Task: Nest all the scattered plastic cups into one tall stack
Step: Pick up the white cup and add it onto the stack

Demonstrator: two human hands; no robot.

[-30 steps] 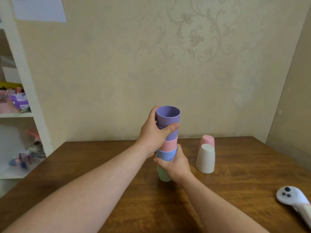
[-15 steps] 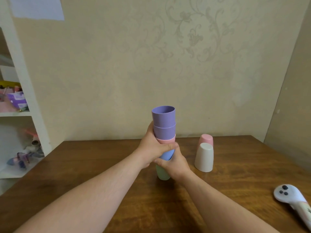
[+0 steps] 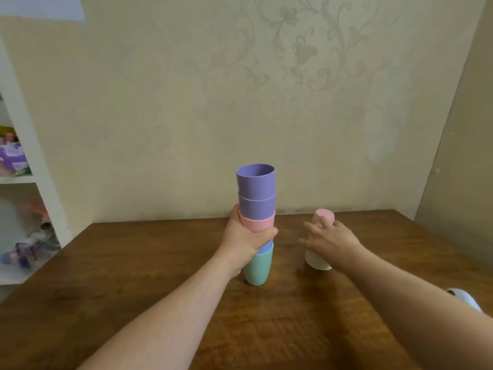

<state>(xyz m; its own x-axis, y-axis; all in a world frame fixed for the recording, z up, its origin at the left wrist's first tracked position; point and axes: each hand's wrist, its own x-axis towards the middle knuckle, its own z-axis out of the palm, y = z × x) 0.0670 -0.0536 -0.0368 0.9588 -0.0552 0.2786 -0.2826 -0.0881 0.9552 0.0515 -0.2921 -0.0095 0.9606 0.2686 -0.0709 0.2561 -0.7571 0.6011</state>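
A brown tabletop (image 3: 160,263) sits by a pale, flowery wall. The right hand (image 3: 329,240) has let go of the stack (image 3: 256,222) and now reaches, fingers spread open, toward the upside-down white cup (image 3: 317,260) — next to go on, likely. The left hand (image 3: 246,240) wraps tight around the stack — five cups standing mid-table, green at the bottom, purple on top.

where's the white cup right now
In the head view the white cup stands upside down on the table, right of the stack, beneath the right hand.
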